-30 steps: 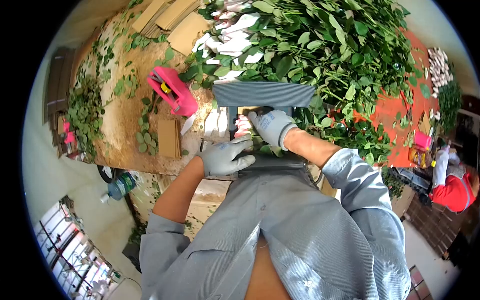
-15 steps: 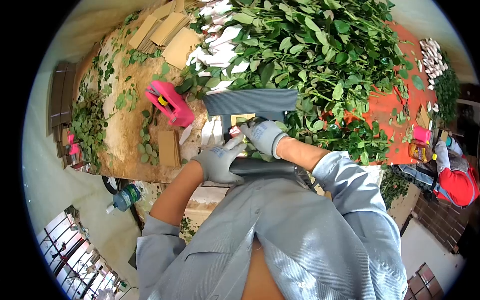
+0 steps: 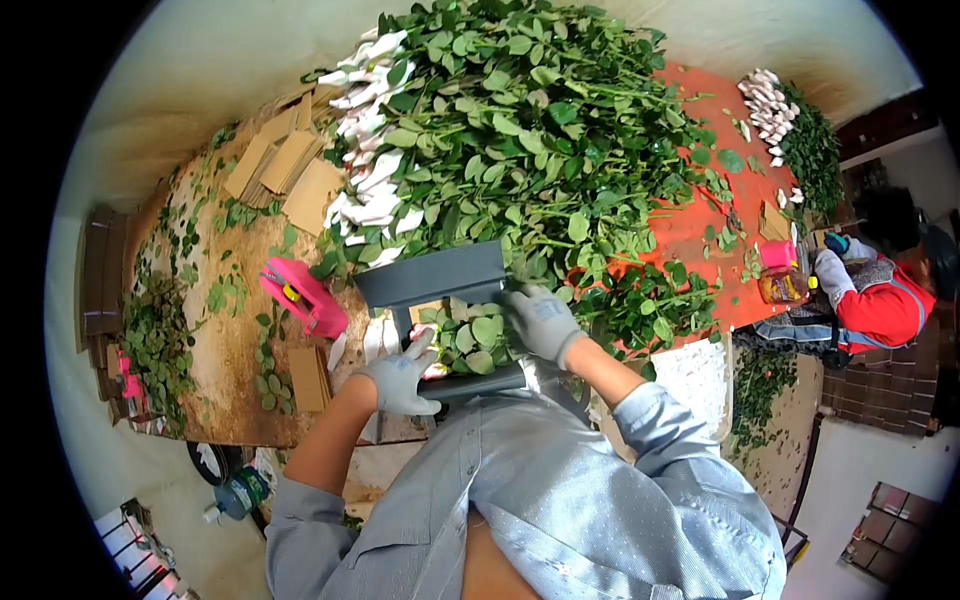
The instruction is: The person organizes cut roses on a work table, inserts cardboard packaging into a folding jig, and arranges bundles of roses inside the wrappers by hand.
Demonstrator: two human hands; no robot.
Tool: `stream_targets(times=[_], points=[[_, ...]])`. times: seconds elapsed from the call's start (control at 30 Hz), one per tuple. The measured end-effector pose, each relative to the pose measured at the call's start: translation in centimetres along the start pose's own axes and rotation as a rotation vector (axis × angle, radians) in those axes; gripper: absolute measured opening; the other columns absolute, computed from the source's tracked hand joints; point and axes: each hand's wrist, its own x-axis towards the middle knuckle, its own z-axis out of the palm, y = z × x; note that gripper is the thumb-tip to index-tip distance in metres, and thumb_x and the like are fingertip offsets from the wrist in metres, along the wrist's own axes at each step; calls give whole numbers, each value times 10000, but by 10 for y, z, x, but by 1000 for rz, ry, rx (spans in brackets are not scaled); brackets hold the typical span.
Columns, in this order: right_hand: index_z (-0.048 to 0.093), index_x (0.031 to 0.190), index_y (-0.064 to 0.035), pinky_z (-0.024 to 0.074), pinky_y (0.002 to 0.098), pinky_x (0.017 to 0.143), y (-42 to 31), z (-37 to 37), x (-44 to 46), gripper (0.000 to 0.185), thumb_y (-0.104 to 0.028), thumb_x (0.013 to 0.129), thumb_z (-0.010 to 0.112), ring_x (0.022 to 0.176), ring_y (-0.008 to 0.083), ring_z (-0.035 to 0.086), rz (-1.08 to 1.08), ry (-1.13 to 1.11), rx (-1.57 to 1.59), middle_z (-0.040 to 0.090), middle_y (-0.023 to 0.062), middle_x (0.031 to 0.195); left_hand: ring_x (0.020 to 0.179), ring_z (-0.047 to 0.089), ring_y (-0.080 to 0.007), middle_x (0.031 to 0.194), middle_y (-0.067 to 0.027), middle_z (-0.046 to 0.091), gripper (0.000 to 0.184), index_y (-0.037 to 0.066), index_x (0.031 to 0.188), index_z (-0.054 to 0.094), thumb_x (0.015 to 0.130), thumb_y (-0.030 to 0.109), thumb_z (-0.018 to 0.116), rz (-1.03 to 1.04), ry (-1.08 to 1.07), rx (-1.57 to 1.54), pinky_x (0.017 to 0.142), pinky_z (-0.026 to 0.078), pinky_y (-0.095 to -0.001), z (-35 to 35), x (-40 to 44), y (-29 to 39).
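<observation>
A dark grey holder with two raised side panels (image 3: 435,277) stands at the table's front edge, close to my body. Leafy rose stems (image 3: 478,335) lie between the panels, with pale pink-and-white flower heads at their left end. My left hand (image 3: 400,382), in a grey glove, rests at those heads with fingers and thumb apart. My right hand (image 3: 545,325), gloved too, is over the right end of the stems; its fingertips are bent down and partly blurred among leaves. White-wrapped flower heads (image 3: 375,335) lie just left of the holder.
A large pile of leafy stems (image 3: 540,150) covers the back. Left are a pink tape dispenser (image 3: 303,297), cardboard pieces (image 3: 310,380) and loose leaves. A red sheet (image 3: 715,165) lies on the right of the table, with a bottle (image 3: 783,288) and a person in red (image 3: 880,310) beyond.
My hands have moved apart: the right one went from the flower heads to the stems' right side, while the left stays by the heads. The view has shifted, showing the holder's leaves.
</observation>
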Motion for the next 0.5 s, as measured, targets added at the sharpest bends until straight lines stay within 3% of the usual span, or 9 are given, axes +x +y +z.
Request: stream_targets(times=[0.17, 0.23, 0.33, 0.5], points=[[632, 1118, -63, 501, 498, 924, 42, 18, -31, 225, -193, 935, 616, 1080, 420, 615, 32, -67, 145, 614, 229, 1164, 1192, 622, -462, 1665, -282, 132, 1031, 18, 1493, 421, 760, 694, 682, 44, 21, 66, 1022, 497, -486, 9, 7, -9], [634, 1110, -75, 509, 484, 904, 35, -8, -22, 208, -206, 952, 607, 1055, 403, 628, 37, -85, 180, 636, 199, 1122, 1194, 619, -465, 1663, -286, 130, 1021, 21, 1490, 428, 765, 696, 678, 32, 5, 80, 1024, 495, -488, 7, 6, -6], [637, 1074, -82, 520, 480, 821, 12, -64, 2, 188, -237, 975, 600, 975, 389, 646, 87, 65, 66, 661, 166, 1043, 1229, 584, -488, 1655, -294, 148, 1005, 26, 1485, 426, 766, 678, 689, 30, 15, 49, 1043, 480, -500, 3, 1, -3], [648, 1110, -62, 524, 480, 849, -9, -134, 93, 189, -182, 970, 607, 973, 394, 648, -263, 380, 212, 674, 187, 1019, 1246, 569, -500, 1651, -295, 164, 1007, 28, 1472, 421, 754, 676, 701, 1, -13, 5, 1062, 462, -515, -3, 0, 3]])
